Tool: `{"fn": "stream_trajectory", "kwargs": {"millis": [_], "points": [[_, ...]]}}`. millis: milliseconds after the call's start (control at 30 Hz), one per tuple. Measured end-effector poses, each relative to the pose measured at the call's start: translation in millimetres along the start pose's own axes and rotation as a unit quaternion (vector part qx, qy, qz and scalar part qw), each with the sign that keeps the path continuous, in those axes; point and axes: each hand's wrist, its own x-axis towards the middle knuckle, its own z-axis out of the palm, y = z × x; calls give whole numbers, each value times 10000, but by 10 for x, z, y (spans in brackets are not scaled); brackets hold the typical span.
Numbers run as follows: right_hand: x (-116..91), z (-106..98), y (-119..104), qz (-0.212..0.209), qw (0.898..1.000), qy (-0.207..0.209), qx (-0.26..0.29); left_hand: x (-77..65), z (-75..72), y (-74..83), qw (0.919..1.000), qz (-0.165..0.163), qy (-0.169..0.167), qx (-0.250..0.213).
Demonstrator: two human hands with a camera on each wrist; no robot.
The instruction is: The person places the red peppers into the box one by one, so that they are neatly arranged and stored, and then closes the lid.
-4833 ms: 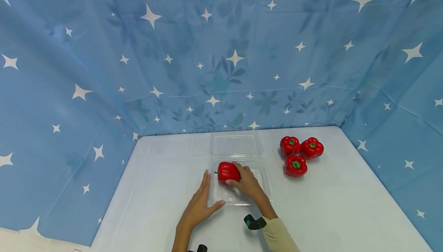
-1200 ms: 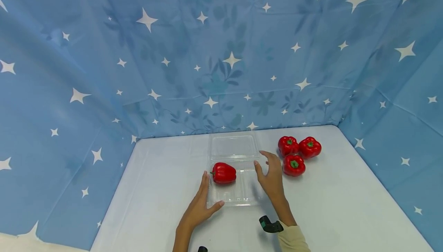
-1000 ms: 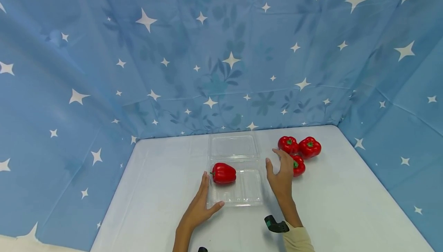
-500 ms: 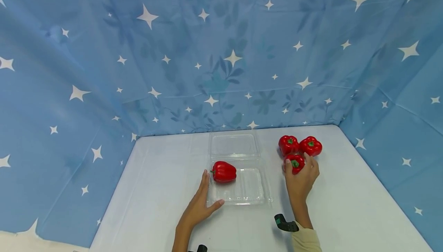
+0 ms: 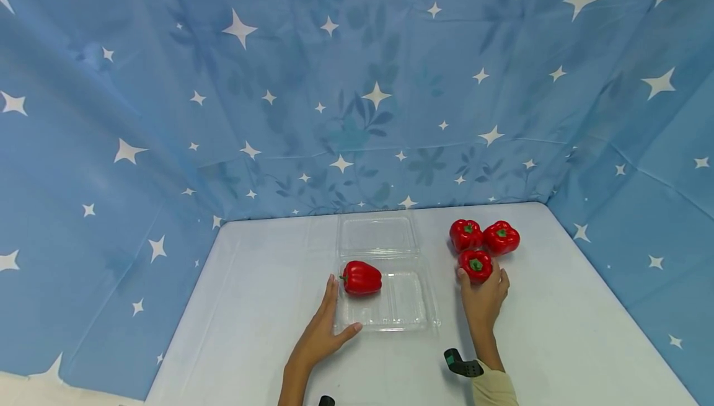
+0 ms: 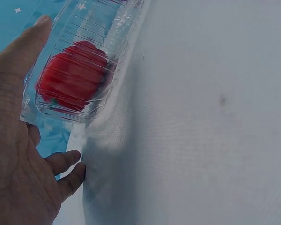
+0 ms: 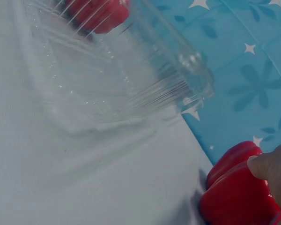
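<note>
A clear plastic clamshell container (image 5: pixel 406 300) lies with its lid (image 5: pixel 376 234) folded back on the table. One red bell pepper (image 5: pixel 361 278) lies on its side in its left part, green stem pointing left. My left hand (image 5: pixel 320 338) rests along the container's left side, fingers straight and thumb spread near the front edge. To the right, my right hand (image 5: pixel 482 299) grips another red bell pepper (image 5: pixel 475 264), its stem facing up. The right wrist view shows the thumb (image 7: pixel 267 166) pressed on that pepper's side; the other fingers are hidden there.
Two more red bell peppers (image 5: pixel 466 234) (image 5: pixel 501 237) stand just behind the gripped one, close together. A white cloth covers the table (image 5: pixel 558 325). Blue star-patterned curtain (image 5: pixel 357 83) borders the back and both sides.
My right hand let go of the pepper in the container, moved right and took hold of the front pepper of the group. My left hand has stayed beside the container.
</note>
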Motion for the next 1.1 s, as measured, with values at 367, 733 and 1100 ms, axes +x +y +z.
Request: {"fn": "stream_trajectory", "kwargs": {"millis": [367,733,1100], "points": [[14,61,99,-125,9999,-15,45,4,1,7,10000,-52,-9,30],[51,122,171,-17,9999,90,-72,12,-11,7,10000,-77,-21,20],[79,152,174,323,9991,164,-215,11,4,-5,10000,-67,7,-7]]}}
